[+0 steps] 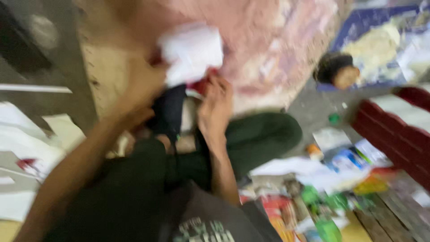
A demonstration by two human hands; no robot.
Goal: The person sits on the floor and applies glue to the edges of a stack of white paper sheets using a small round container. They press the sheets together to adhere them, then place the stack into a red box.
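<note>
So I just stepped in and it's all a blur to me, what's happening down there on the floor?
A person sitting on the floor has both hands on a white sheet with a red part beneath it: the left hand at its left edge, the right hand below it. Loose papers and colourful packets lie scattered to the right. The picture is blurred.

Pretty blurry shot. Both hands are up on a white paper (191,51) with a red bit under it: left hand (143,89) at its left edge, right hand (216,105) just below. Dark green trousers (260,139) underneath, colourful packets (322,210) scattered on the floor at right, red crate (394,134) beside them.
</note>
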